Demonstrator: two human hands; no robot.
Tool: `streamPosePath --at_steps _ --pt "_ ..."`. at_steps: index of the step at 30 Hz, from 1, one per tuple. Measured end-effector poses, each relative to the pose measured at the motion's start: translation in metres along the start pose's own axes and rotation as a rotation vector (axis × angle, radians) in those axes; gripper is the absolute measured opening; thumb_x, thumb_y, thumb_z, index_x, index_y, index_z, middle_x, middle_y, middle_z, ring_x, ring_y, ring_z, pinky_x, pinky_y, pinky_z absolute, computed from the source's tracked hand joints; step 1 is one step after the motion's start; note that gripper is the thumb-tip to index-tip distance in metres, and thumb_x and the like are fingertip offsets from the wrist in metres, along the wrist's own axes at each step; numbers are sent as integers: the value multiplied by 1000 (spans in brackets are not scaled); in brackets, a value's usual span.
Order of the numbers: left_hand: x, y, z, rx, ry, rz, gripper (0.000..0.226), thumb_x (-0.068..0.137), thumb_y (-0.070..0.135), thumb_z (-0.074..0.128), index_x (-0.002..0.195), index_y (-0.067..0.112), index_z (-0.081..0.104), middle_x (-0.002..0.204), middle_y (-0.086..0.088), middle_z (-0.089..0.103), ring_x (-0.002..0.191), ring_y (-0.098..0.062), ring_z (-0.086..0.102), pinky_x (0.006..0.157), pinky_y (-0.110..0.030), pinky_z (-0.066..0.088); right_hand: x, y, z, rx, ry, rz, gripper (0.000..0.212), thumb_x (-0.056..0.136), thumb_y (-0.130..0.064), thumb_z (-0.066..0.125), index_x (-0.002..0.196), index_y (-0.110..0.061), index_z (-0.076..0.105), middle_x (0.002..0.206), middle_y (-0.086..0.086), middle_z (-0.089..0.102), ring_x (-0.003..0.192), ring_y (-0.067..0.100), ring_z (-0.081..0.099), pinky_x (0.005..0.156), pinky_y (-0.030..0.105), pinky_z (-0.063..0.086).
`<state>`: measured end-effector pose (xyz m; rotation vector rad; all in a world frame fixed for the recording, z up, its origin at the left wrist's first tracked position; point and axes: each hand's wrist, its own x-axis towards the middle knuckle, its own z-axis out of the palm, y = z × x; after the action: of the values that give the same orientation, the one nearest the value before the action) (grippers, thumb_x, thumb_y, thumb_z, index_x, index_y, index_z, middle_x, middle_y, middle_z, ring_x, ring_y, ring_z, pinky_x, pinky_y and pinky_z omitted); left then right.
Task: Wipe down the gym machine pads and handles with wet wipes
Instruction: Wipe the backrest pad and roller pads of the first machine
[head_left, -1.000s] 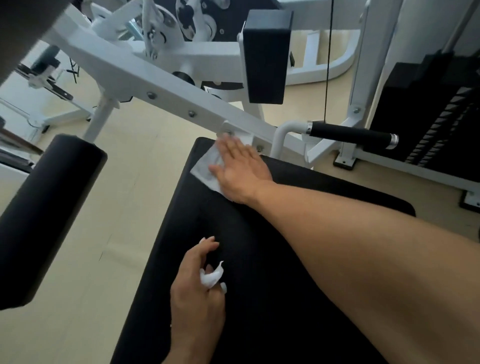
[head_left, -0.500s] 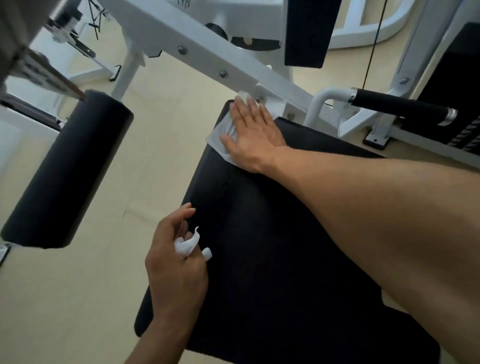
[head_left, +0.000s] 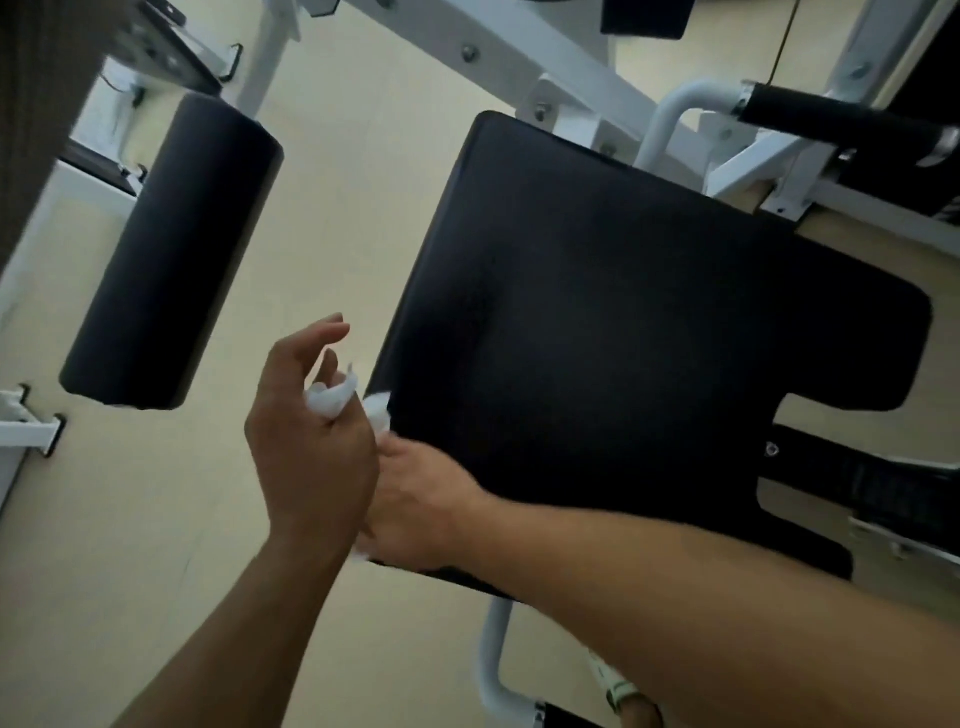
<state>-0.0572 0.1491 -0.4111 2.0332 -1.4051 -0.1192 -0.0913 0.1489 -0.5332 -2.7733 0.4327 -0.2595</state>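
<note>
The seat pad (head_left: 623, 322) carries the work, so advice starts there. Judging by where the hands are, the step in hand is a wiping stroke along the pad's near-left edge. To do it well, the wipe should be kept flat under the palm, each pass overlapping the one before it, and the stroke should run off the edge so the piping is cleaned too. The pad's far corners by the white frame (head_left: 566, 67) look easy to miss.

The right hand (head_left: 415, 499) lies at the pad's near-left corner, blurred. A bit of white wipe (head_left: 378, 410) shows at its fingertips and another scrap beneath the wrist. Whether the fingers are flat or curled on it I cannot tell.

The left hand (head_left: 311, 441) hovers just off the pad's left edge, beside the right hand. Its lower fingers are curled around a small crumpled wad (head_left: 332, 397), with the index finger and thumb loose above.

Counted: one seat pad; one roller pad (head_left: 171, 249), well to the left; one black handle (head_left: 836, 119) beyond the pad's far-right corner; two hands; two pieces of wipe in sight.
</note>
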Motion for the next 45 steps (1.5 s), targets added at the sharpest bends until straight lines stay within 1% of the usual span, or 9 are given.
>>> streamPosePath --at_steps 4,8,12,19,23,27,31,41,45 --pt "-16 -9 6 -15 -57 -51 37 93 -9 56 115 22 60 118 5 64 105 21 54 93 -1 40 -56 -59 30 -81 -53 45 61 110 -49 18 159 -18 0 172 0 6 158 24 -7 127 44 -9" --pt "-28 -9 21 -56 -121 -93 36 91 -8 59 117 17 64 116 4 66 104 17 56 90 -1 40 -103 -35 40 14 96 451 63 108 -50 29 162 -21 15 171 0 16 159 21 3 127 42 3" --pt "-30 -3 35 -147 -152 -174 42 93 -5 57 115 31 62 115 11 67 110 10 59 98 -21 50 -159 17 28 38 148 763 60 109 -49 22 163 -23 19 172 2 9 159 20 5 126 46 13" --pt "-37 -10 35 -217 -170 -244 44 92 -5 58 115 33 62 116 16 66 114 9 58 102 -34 52 -107 89 -15 236 216 1088 76 103 -60 9 160 -15 -14 169 1 -22 153 13 -27 126 39 -14" --pt "-35 -22 33 -233 -99 -235 36 95 2 58 112 33 65 107 18 68 105 -6 67 92 -45 58 -27 119 -37 203 201 898 73 107 -55 20 163 -16 -5 171 2 -15 156 17 -21 125 39 -17" --pt "-30 -27 23 -209 -31 -171 32 91 2 62 111 26 63 105 23 65 98 16 59 86 -3 44 -30 80 -20 -11 46 338 70 107 -56 20 164 -20 4 172 0 -1 158 19 -10 127 42 -11" --pt "-27 -29 23 -226 -46 -153 34 92 -2 62 113 25 64 108 15 67 103 14 59 88 -1 41 -66 112 -28 -45 -17 131 62 109 -54 18 164 -28 8 171 -7 4 158 12 -8 127 37 -8" --pt "-42 16 101 -331 -449 -30 54 86 -15 59 123 24 66 130 12 62 131 -2 52 104 -14 43 -143 166 -24 194 263 1129 58 110 -45 9 163 -26 -6 169 -13 -17 153 6 -22 124 31 -17" --pt "-58 30 141 -342 -566 31 68 79 -23 55 124 28 62 136 20 55 139 8 37 106 -34 50 -231 172 -7 252 344 1501 59 109 -48 4 162 -26 -9 169 -10 -19 153 4 -21 126 34 -12"
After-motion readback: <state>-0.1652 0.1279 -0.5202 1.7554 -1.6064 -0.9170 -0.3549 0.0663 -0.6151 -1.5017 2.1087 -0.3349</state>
